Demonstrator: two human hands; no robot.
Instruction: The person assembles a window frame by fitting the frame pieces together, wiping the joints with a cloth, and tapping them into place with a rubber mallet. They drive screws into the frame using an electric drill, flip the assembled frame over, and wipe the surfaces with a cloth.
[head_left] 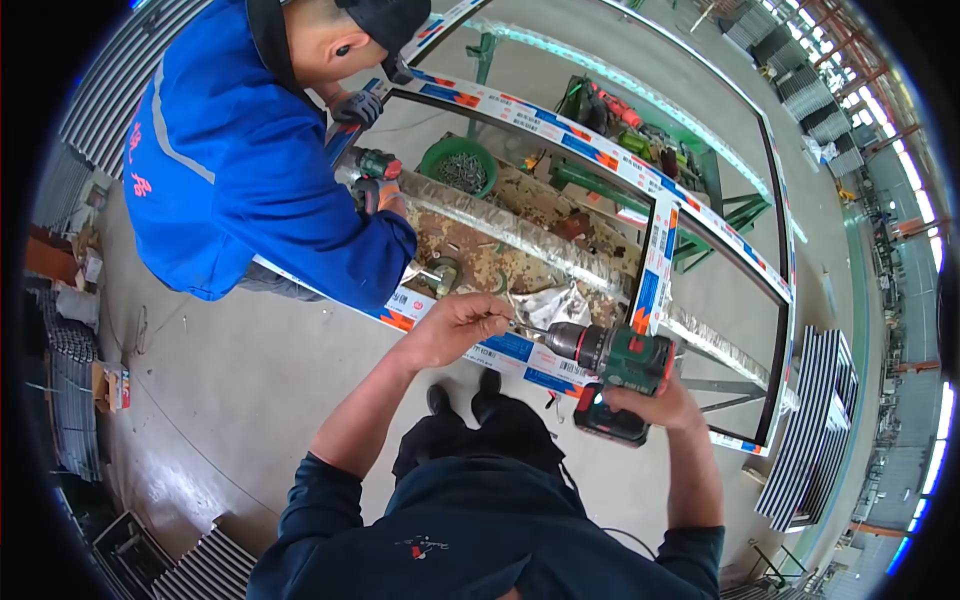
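My right hand (655, 402) is wrapped around the grip of a green and black cordless drill (630, 358), which points left over the near edge of a window frame (540, 372) covered in printed protective tape. A thin bit (532, 327) sticks out of the drill's chuck. At the tip of that bit, the fingers of my left hand (462, 325) are pinched together; whatever small piece sits between them is too small to make out. Beyond my hands, a green bowl (458, 167) holds many small metal screws.
A co-worker in a blue jacket (250, 170) leans over the frame's left side, a gloved hand near another drill (376, 163). Foil-wrapped bars (520, 236) cross under the frame. Red and green tools (630, 125) lie on the far side. Stacked profiles (812, 430) stand at right.
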